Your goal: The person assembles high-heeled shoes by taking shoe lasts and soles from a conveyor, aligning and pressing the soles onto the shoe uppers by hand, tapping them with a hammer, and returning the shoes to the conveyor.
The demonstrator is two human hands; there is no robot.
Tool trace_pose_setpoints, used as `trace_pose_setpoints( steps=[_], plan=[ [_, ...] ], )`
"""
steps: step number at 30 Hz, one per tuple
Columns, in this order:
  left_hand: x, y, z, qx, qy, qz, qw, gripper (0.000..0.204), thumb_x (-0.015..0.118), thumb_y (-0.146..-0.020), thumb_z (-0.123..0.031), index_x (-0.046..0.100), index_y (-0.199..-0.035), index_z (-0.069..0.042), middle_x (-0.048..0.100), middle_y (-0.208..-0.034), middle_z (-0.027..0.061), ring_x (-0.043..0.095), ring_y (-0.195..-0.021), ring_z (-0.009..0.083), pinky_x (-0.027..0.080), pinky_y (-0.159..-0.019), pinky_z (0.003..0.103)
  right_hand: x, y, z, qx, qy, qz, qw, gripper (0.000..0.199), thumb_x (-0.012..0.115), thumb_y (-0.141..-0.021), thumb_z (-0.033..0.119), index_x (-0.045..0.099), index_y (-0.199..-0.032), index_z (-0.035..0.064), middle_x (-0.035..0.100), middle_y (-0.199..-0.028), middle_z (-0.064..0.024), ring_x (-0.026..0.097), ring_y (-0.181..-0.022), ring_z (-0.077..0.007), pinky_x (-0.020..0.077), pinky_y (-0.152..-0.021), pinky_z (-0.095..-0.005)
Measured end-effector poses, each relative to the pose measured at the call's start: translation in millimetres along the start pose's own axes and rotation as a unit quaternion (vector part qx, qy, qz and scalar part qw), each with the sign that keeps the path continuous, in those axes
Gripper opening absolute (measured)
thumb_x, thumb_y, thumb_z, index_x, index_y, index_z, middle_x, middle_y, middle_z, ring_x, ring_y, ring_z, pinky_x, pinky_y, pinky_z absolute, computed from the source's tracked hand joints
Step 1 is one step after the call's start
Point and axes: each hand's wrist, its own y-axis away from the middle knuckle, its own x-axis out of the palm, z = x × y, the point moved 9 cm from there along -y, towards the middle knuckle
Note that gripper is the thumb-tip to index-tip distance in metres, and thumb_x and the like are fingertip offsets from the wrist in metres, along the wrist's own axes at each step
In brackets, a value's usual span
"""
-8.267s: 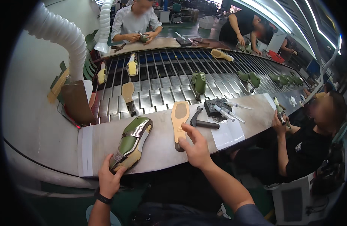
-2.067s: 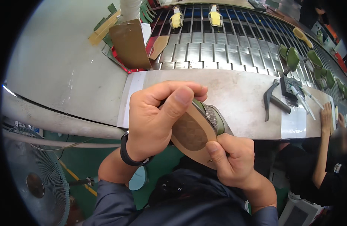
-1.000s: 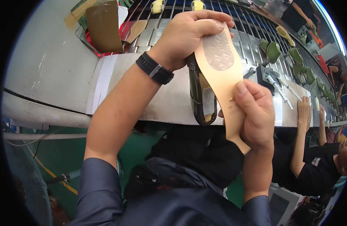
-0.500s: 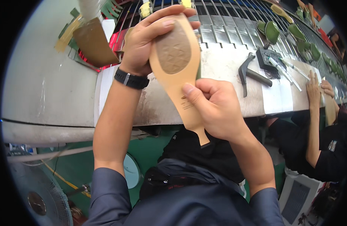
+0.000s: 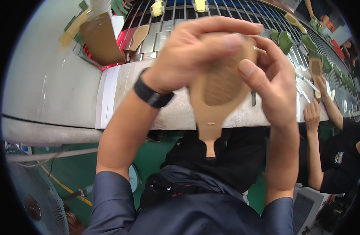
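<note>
A beige shoe insole (image 5: 209, 117) with a brown quilted forefoot pad is held up above the table edge, its narrow tail end pointing down toward me. My left hand (image 5: 184, 58), a black watch band on its wrist, wraps over the toe end from the left; its thumb is blurred across the pad. Opposite it, my right hand (image 5: 277, 84) grips the toe end's right edge, thumb on the pad's side and fingers curled around. The hands cover the insole's tip. The hammer on the table behind is mostly hidden.
Behind the metal worktable (image 5: 148, 113) runs a rod conveyor (image 5: 223, 8) carrying another insole (image 5: 139, 37) at left and green shoe pieces (image 5: 285, 42) at right. A brown board (image 5: 101, 39) hangs over its left part. At right, a co-worker's hand (image 5: 312, 112) rests near another insole (image 5: 315, 70).
My right hand moved from the insole's narrow waist up to the toe end's right edge. The insole shifted right and its tail turned straighter toward me. The co-worker's hands moved apart.
</note>
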Motion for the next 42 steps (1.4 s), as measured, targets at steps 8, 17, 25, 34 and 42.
trace_pose_setpoints(
  steps=[8,17,25,34,42],
  plan=[
    [-37,125,129,-0.200,0.133,-0.276,0.931,0.075,0.029,-0.112,-0.063,0.066,-0.133,-0.002,0.072,-0.126,0.0122,0.064,-0.121,0.0193,0.046,-0.102,0.032,-105,61,-59,0.171,-0.060,-0.077,0.980,0.051,0.064,-0.103,0.027,0.057,-0.135,-0.0118,0.072,-0.119,-0.0203,0.076,-0.094,-0.0226,0.0624,-0.080,-0.0343],
    [-58,85,85,-0.082,-0.107,-0.256,0.957,0.086,0.019,-0.112,-0.063,0.073,-0.104,0.004,0.074,-0.095,0.0112,0.069,-0.085,0.0168,0.054,-0.083,0.029,-3,203,-131,0.291,-0.127,-0.073,0.945,0.056,0.080,-0.091,0.008,0.056,-0.140,-0.0069,0.071,-0.120,-0.0124,0.069,-0.108,-0.0176,0.0549,-0.094,-0.0308],
    [-29,60,81,-0.012,-0.214,-0.070,0.974,0.099,0.013,-0.105,-0.075,0.072,-0.101,0.004,0.069,-0.101,0.0136,0.064,-0.096,0.0209,0.049,-0.091,0.034,35,45,-15,-0.091,0.299,0.085,0.946,0.064,0.085,-0.074,-0.003,0.069,-0.134,0.0070,0.066,-0.084,-0.0049,0.061,-0.066,-0.0125,0.0471,-0.056,-0.0264],
    [-38,65,90,-0.023,-0.187,-0.104,0.977,0.116,0.002,-0.093,-0.088,0.073,-0.102,0.003,0.069,-0.104,0.0124,0.064,-0.098,0.0218,0.050,-0.094,0.034,50,57,-6,-0.352,0.373,0.086,0.854,0.049,0.079,-0.060,-0.009,0.076,-0.108,-0.0049,0.065,-0.080,-0.0094,0.062,-0.062,-0.0219,0.0475,-0.052,-0.0332],
    [-30,61,85,-0.006,-0.223,-0.064,0.973,0.116,0.001,-0.092,-0.089,0.074,-0.100,0.002,0.070,-0.100,0.0127,0.065,-0.093,0.0222,0.050,-0.087,0.035,52,61,-16,-0.368,0.370,0.056,0.851,0.055,0.075,-0.054,-0.009,0.075,-0.109,-0.0078,0.065,-0.082,-0.0108,0.064,-0.064,-0.0239,0.0507,-0.054,-0.0324]
  ],
)
